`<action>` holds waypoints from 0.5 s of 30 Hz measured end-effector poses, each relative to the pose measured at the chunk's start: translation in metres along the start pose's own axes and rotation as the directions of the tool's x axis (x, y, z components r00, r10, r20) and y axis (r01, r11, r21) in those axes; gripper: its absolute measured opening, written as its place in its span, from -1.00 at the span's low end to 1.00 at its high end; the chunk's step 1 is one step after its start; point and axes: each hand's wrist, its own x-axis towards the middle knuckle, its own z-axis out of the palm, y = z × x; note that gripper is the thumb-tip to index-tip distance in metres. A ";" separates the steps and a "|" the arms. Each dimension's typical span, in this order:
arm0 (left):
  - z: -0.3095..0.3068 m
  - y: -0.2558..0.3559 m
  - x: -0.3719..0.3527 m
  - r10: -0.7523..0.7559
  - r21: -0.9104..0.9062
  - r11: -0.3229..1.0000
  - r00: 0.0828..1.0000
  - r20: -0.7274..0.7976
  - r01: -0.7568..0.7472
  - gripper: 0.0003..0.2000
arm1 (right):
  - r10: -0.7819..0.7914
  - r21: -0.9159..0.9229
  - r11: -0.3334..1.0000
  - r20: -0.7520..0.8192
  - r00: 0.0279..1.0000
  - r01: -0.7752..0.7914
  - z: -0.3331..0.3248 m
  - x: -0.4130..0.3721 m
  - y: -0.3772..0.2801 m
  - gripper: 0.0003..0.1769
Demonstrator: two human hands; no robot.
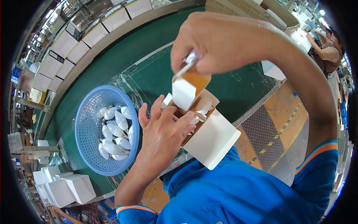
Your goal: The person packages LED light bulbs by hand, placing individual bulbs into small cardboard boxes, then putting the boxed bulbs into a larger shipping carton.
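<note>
My right hand (pixel 209 44) is closed on the flap of a small carton (pixel 184 93), white outside and orange-brown inside, held at the mouth of a larger open box (pixel 212 138). Spread over the near left side of that box is my left hand (pixel 162 128), its fingertips against white pieces (pixel 203 106) inside it. The larger box's wide cream flap points down towards my blue shirt. Just left of my left hand, a blue perforated basket (pixel 81 143) holds several white candle-shaped bulbs (pixel 115 130).
A green work surface (pixel 153 67) lies beneath. White boxes (pixel 74 188) stand at the lower left, with a row of white boxes (pixel 95 35) beyond the far rail. A cardboard carton (pixel 238 13) sits at the top. Another person (pixel 328 52) is at the upper right.
</note>
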 end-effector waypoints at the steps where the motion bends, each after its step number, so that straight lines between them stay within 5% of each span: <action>1: 0.000 0.000 0.001 -0.004 0.005 1.000 1.000 0.004 0.004 -0.75 | 0.036 0.077 0.996 0.041 0.999 -0.039 0.002 -0.002 -0.007 -0.82; 15: 0.001 0.003 0.003 -0.028 0.049 0.998 0.998 0.048 0.026 -0.69 | -0.117 -0.169 0.981 -0.116 0.986 0.097 0.009 -0.003 0.006 -0.83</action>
